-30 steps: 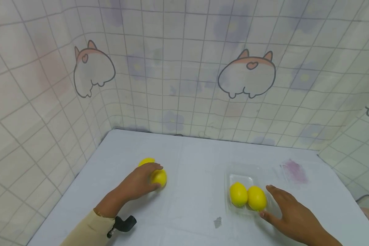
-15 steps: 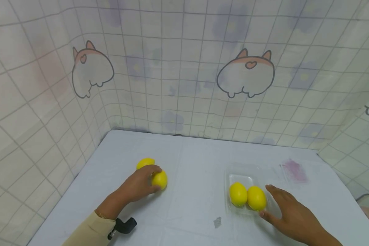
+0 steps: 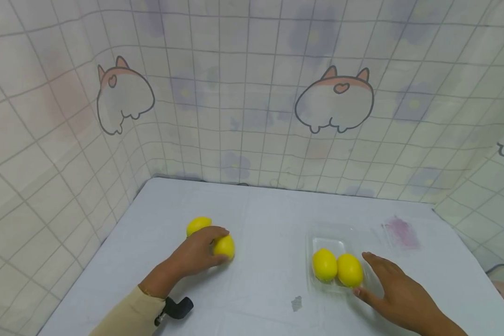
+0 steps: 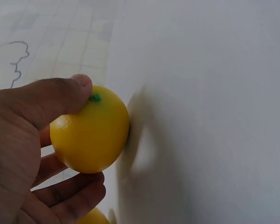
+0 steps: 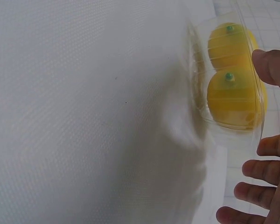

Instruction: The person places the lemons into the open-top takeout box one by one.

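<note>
Now, left hand curved, pinching a yellow lemon, right hand spread beside a clear tray

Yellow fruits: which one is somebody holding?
The fruit in the left hand, between thumb and fingers. Its neighbour lies just beyond, not gripped; the other two fruits lie in the clear tray.

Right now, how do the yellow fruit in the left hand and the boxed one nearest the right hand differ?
The held fruit is pinched by the left hand; the boxed fruit is ungripped and sits inside the clear container. In the head view, that hand partly hides the held fruit, while the boxed fruit shows almost whole. Both are yellow with a green spot.
</note>
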`<state>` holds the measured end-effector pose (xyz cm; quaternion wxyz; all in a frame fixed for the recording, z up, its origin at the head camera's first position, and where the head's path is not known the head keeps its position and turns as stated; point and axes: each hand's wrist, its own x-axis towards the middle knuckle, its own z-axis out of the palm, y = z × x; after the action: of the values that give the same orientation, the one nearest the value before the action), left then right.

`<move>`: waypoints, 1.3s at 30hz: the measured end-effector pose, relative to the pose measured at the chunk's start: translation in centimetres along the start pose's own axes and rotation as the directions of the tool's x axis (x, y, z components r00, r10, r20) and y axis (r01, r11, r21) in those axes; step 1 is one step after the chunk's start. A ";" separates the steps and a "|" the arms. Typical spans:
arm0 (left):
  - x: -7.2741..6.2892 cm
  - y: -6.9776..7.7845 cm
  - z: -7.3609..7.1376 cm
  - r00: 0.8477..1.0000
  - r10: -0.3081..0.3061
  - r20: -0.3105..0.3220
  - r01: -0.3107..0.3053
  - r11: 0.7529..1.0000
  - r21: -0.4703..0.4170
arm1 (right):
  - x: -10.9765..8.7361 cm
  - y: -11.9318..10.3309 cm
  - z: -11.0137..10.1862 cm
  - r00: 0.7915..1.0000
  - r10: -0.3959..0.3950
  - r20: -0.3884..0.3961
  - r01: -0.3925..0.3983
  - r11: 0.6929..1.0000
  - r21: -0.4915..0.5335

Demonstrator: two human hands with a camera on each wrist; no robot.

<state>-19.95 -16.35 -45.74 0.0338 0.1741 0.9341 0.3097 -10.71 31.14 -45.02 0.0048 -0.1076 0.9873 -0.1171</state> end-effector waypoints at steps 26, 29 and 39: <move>3.1 2.7 1.9 0.992 0.106 0.075 -0.105 0.994 -0.019 | 0.0 0.2 0.1 1.000 0.011 -0.002 -0.011 1.000 -0.004; 3.6 3.6 2.0 0.990 0.109 0.087 -0.106 0.994 -0.033 | 0.0 0.2 0.1 1.000 0.013 0.002 -0.013 1.000 -0.006; 5.3 6.1 2.6 0.982 0.156 0.102 -0.152 0.987 -0.048 | 0.0 0.1 0.0 1.000 0.015 0.003 -0.015 1.000 -0.010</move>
<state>-22.58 -8.48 -43.99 0.0627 0.2612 0.9084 0.3205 -10.76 31.23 -45.09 0.0068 -0.1003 0.9886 -0.1119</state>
